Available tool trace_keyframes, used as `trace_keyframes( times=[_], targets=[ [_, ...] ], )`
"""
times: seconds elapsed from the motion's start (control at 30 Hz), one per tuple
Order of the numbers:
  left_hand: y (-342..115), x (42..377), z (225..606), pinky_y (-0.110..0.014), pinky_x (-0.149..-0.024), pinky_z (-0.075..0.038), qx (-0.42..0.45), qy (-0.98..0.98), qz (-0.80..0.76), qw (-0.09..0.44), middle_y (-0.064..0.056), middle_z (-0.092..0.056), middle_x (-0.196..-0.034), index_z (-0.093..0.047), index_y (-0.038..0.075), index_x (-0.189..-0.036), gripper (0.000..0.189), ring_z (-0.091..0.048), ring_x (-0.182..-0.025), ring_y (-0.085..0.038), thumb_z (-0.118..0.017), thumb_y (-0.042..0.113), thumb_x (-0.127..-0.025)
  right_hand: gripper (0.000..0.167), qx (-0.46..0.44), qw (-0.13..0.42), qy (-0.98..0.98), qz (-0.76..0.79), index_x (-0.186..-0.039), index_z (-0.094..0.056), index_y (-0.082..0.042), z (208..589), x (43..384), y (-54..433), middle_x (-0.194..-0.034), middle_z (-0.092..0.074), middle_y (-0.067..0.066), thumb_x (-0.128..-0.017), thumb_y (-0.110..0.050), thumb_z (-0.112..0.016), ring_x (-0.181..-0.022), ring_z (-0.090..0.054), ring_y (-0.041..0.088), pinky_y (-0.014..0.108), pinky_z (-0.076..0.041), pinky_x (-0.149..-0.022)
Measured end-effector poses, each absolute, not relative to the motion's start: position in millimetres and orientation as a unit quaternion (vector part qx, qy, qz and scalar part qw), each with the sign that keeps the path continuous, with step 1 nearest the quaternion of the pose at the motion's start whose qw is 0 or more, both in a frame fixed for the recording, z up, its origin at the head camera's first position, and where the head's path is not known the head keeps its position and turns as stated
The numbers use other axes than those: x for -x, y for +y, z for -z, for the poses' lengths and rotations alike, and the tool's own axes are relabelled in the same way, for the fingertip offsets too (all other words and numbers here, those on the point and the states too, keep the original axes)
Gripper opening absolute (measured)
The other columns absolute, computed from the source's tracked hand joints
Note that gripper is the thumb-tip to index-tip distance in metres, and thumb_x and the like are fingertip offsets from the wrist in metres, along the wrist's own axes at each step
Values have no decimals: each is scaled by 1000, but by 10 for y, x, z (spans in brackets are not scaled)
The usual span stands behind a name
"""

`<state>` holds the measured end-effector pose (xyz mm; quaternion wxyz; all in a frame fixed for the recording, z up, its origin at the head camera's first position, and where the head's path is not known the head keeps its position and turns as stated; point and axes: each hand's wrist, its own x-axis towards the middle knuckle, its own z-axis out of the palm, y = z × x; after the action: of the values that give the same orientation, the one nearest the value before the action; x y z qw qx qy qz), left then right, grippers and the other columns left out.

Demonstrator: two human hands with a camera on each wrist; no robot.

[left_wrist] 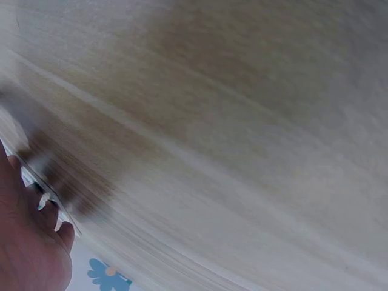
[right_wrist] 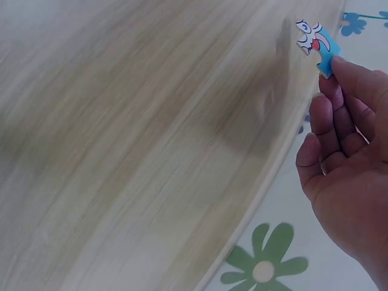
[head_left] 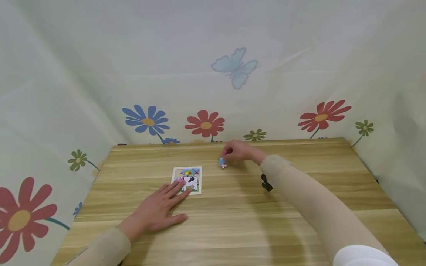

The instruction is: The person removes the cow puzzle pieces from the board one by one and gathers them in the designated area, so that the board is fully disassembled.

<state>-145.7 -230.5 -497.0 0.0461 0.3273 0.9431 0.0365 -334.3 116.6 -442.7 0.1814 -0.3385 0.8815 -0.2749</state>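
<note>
A small jigsaw puzzle (head_left: pixel 195 187) with a cow picture and a pale frame lies flat on the table, left of centre. Across its lower left part rests my left hand (head_left: pixel 159 207), palm down with fingers spread and straight. In the left wrist view the same hand (left_wrist: pixel 30 230) shows at the lower left edge, fingertips over the puzzle's edge. My right hand (head_left: pixel 240 150) pinches a blue and white puzzle piece (right_wrist: pixel 324 51) between thumb and forefinger, right of the puzzle and near the table's back. Red and dark outlines mark the piece's printed side.
The wood-grain table (head_left: pixel 219 229) runs back to a pale cloth backdrop (head_left: pixel 166 55) printed with flowers and a butterfly. Cloth also stands along the left and right sides. A black strap piece (head_left: pixel 266 183) hangs from the right forearm's sleeve.
</note>
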Motion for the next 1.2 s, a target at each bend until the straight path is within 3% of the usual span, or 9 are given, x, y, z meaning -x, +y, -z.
trace_keyframes(
  times=[0.27,0.6,0.9,1.2],
  targets=[
    [-2322,1445,4986,-55,-130,-25,-331,942,-33,32,-9,-23,-178,-32,26,-170,84,-23,-163,-31,-44,76,-103,8,311,205,889,267,-103,-77,-3,4462,3340,1220,-97,-74,5,-103,-9,-71,-81,-59,12,25,-51,-74],
    [-2314,1431,4991,-55,-131,-21,-322,945,-42,47,-6,-19,-179,-28,28,-171,86,-19,-164,-30,-41,78,-102,8,342,185,887,250,-100,-78,-2,4578,3342,1109,-97,-75,5,-101,-9,-74,-90,-63,13,29,-55,-88],
    [-2305,1420,4974,-57,-129,-25,-331,942,-46,27,-9,-25,-177,-33,25,-170,82,-25,-163,-32,-45,73,-104,9,335,177,895,237,-98,-77,-7,4648,3341,1101,-95,-75,1,-103,-13,-73,-88,-63,11,30,-54,-88],
    [-2317,1443,4990,-57,-130,-23,-330,943,-37,30,-8,-24,-178,-32,26,-170,84,-24,-163,-31,-45,75,-103,10,328,172,898,236,-97,-77,-7,4640,3314,1103,-95,-74,1,-102,-15,-74,-89,-62,12,31,-53,-89]
  ],
)
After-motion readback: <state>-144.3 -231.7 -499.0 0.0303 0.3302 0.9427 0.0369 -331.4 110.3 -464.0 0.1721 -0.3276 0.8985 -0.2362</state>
